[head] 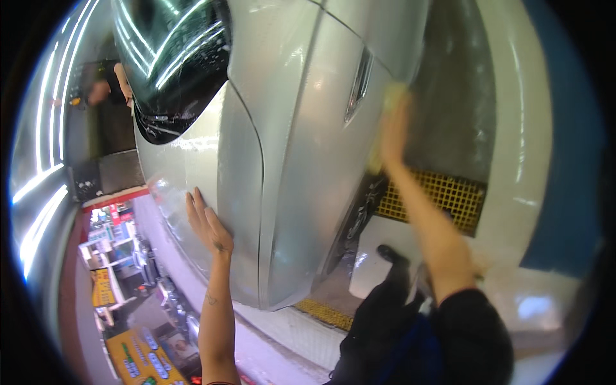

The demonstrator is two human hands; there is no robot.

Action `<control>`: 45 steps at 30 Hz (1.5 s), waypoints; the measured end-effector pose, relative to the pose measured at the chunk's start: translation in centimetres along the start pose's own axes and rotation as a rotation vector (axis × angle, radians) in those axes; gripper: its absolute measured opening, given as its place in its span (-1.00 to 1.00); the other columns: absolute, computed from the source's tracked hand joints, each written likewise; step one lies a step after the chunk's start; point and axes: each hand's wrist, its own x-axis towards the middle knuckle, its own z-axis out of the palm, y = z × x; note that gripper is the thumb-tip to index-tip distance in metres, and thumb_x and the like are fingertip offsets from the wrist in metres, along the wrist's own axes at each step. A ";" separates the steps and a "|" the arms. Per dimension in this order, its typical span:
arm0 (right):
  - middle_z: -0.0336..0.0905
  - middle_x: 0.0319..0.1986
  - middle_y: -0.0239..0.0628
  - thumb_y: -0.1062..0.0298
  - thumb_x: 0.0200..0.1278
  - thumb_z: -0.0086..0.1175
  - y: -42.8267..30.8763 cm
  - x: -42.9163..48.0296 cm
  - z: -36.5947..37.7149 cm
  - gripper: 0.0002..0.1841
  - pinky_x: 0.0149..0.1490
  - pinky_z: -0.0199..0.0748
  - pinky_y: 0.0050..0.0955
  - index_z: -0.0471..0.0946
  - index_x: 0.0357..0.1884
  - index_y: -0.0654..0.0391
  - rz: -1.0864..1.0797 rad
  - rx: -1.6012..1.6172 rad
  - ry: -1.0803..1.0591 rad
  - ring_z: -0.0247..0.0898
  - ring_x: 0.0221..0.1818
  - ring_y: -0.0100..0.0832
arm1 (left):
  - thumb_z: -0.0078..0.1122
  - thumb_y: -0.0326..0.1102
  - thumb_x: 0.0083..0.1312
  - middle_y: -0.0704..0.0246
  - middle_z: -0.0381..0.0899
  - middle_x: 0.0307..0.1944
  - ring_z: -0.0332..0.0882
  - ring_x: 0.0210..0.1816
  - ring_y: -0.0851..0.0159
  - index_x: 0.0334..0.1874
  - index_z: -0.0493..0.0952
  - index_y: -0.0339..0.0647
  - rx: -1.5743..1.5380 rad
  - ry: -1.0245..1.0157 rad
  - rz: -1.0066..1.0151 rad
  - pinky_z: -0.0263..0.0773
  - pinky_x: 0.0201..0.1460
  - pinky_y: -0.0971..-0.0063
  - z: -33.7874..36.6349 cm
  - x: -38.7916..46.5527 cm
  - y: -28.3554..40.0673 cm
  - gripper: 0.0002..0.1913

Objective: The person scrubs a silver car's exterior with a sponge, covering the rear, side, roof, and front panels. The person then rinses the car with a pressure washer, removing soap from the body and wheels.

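A silver car with a wet, glossy body fills the middle of the view. My left hand [209, 226] lies flat on its hood [197, 166], fingers slightly apart and nothing in them. Along the car's side, my right hand [395, 132] holds a yellow sponge or cloth [397, 91] against or close to the front fender [332, 144]; motion blur hides the exact contact. A chrome fender trim [360, 84] is just left of that hand. Below it the front wheel [361, 207] shows partly under the arch. The dark windshield [187, 62] carries water drops and light reflections.
Yellow floor grating [433, 199] lies beside the wheel, next to pale flooring and a blue strip [572, 144]. Across the car, another person's arm [122, 82] reaches to the windshield's edge. Signboards [144, 358] and shelving stand at lower left.
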 end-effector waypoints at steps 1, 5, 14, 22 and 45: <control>-0.02 0.75 0.00 0.23 0.64 -0.07 -2.3 -5.1 -0.1 -0.27 0.77 -0.20 -0.09 0.06 0.75 0.15 -0.110 -0.104 -0.030 -0.17 0.79 -0.01 | -0.32 -0.14 0.72 -0.11 0.15 0.71 0.10 0.70 -0.18 0.72 0.29 -0.20 -0.012 0.015 -0.010 -0.03 0.73 0.00 -0.3 0.1 0.3 -0.39; 0.02 0.75 -0.20 -0.07 0.47 0.18 -13.5 -20.0 -0.2 -0.14 0.69 -0.14 0.40 0.13 0.77 -0.39 -1.127 -0.396 -0.367 -0.09 0.75 0.07 | -0.27 -0.12 0.70 -0.06 0.12 0.73 0.03 0.72 -0.17 0.74 0.29 -0.03 -0.007 -0.045 -0.056 -0.12 0.76 -0.05 -2.1 0.7 0.6 -0.40; 0.25 0.66 -0.28 0.10 0.44 0.17 -31.1 -10.8 13.7 -0.33 0.65 0.15 0.04 0.43 0.61 -0.38 -1.262 -0.879 -0.258 0.06 0.70 -0.04 | -0.20 -0.14 0.68 0.00 0.19 0.72 0.06 0.73 -0.09 0.72 0.29 -0.14 -0.028 0.029 -0.363 -0.12 0.78 -0.04 -3.2 -17.4 -16.7 -0.40; 0.48 0.44 0.00 0.11 0.35 0.15 -22.1 -52.4 28.6 -0.48 0.38 0.36 0.36 0.64 0.31 0.03 -1.601 -0.390 -1.209 0.38 0.51 0.02 | -0.33 -0.14 0.72 -0.20 0.22 0.65 0.14 0.67 -0.28 0.63 0.28 -0.51 -0.098 0.258 -0.879 0.02 0.73 -0.07 -2.5 -35.5 -24.5 -0.38; 0.60 0.39 -0.06 0.09 0.35 0.08 -25.6 -63.2 61.1 -0.54 0.60 0.12 0.22 0.78 0.22 -0.14 -1.667 -0.811 -1.660 0.36 0.55 -0.01 | -0.10 -0.08 0.65 -0.03 0.08 0.76 -0.05 0.76 -0.19 0.75 0.23 -0.17 -0.176 -0.058 -0.895 -0.23 0.75 -0.23 -6.6 -25.1 -33.7 -0.33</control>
